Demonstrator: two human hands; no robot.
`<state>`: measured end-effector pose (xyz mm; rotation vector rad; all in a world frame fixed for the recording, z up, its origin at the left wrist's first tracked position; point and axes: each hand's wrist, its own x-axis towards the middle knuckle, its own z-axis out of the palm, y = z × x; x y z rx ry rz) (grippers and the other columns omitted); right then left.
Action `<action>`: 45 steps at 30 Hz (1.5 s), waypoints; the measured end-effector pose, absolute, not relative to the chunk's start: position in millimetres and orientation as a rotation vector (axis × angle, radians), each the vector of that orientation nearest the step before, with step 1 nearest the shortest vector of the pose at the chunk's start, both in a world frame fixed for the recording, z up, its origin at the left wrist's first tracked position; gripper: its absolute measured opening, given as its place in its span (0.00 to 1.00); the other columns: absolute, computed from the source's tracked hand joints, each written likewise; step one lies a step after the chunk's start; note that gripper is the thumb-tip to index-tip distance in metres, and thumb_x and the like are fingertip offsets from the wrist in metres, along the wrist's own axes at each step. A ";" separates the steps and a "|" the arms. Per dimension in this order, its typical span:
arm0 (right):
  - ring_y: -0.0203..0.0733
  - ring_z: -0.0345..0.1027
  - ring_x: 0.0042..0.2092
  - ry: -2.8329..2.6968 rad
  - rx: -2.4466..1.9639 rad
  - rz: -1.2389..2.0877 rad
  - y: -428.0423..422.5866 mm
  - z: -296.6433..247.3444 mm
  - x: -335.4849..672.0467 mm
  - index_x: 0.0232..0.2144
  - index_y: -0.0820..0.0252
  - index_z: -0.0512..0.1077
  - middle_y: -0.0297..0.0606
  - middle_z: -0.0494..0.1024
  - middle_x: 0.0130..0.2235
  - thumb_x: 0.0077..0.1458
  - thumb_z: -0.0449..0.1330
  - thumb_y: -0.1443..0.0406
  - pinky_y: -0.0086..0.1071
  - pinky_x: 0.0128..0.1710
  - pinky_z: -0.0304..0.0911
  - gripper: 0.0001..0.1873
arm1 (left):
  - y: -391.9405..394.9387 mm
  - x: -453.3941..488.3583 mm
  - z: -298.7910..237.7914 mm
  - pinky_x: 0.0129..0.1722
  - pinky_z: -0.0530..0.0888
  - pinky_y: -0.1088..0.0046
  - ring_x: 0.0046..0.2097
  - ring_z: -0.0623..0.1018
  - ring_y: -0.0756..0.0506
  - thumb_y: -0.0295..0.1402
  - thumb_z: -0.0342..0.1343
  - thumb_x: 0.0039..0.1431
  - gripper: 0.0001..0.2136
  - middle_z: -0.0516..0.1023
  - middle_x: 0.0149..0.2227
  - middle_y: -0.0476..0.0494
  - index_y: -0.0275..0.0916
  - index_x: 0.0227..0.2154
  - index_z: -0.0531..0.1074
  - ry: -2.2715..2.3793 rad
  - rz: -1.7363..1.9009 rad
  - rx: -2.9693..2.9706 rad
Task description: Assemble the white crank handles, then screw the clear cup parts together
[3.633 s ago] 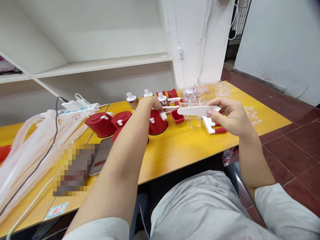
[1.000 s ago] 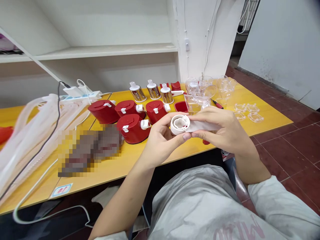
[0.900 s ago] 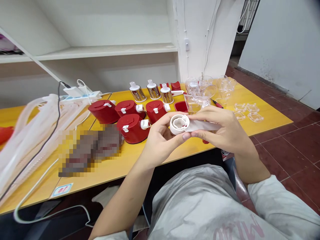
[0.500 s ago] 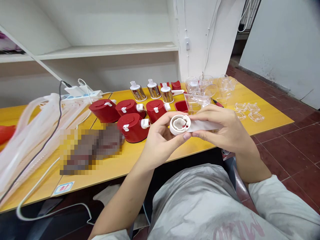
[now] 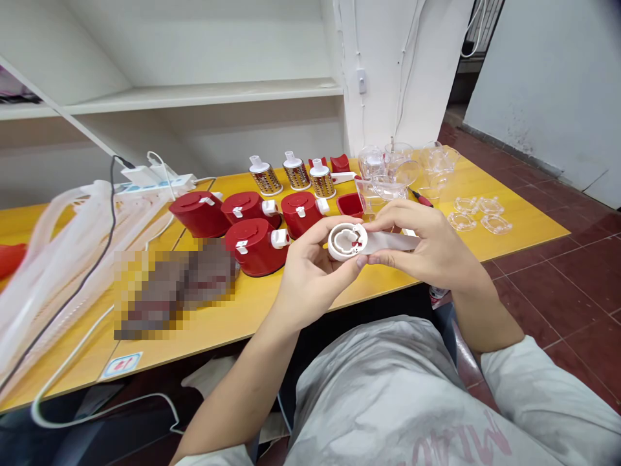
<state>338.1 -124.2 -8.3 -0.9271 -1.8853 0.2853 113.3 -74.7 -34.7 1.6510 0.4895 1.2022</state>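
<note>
four round red plastic housings sit on a yellow wooden surface, with three perforated metal drums behind and clear plastic cups to their right.

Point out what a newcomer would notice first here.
At the centre, the left hand and right hand together hold a white handle with a ring end, just above the near edge of the yellow table. Behind it four red tubs cluster, with three metal grater drums lined up beyond and clear cups at the back right.
</note>
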 end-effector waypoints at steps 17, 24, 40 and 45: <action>0.41 0.82 0.45 -1.917 -0.861 0.263 -126.8 -6.4 339.9 0.51 0.56 0.87 0.40 0.88 0.47 0.63 0.78 0.53 0.37 0.50 0.75 0.19 | -80.2 110.4 -34.1 0.49 0.84 0.68 0.49 0.84 0.41 0.45 0.82 0.58 0.27 0.86 0.52 0.38 0.41 0.57 0.83 0.485 1.181 1.701; 0.41 0.81 0.44 -1.891 -0.829 0.235 -127.2 -5.4 336.4 0.52 0.55 0.86 0.38 0.88 0.44 0.64 0.78 0.52 0.36 0.47 0.74 0.20 | -77.6 108.7 -30.5 0.50 0.84 0.68 0.50 0.85 0.41 0.43 0.83 0.57 0.26 0.87 0.51 0.39 0.40 0.54 0.84 0.428 1.193 1.702; 0.41 0.80 0.45 -1.891 -0.837 0.267 -126.5 -6.4 335.2 0.52 0.55 0.85 0.39 0.88 0.47 0.64 0.77 0.54 0.37 0.48 0.74 0.19 | -77.6 109.4 -30.6 0.49 0.83 0.69 0.48 0.83 0.42 0.40 0.84 0.54 0.26 0.85 0.49 0.41 0.43 0.53 0.84 0.441 1.205 1.664; 0.40 0.80 0.44 -1.903 -0.834 0.269 -126.3 -5.9 336.5 0.52 0.55 0.84 0.38 0.88 0.46 0.64 0.77 0.53 0.36 0.46 0.73 0.20 | -78.2 109.9 -30.1 0.49 0.83 0.69 0.49 0.83 0.42 0.39 0.84 0.55 0.25 0.86 0.50 0.42 0.43 0.54 0.84 0.430 1.199 1.656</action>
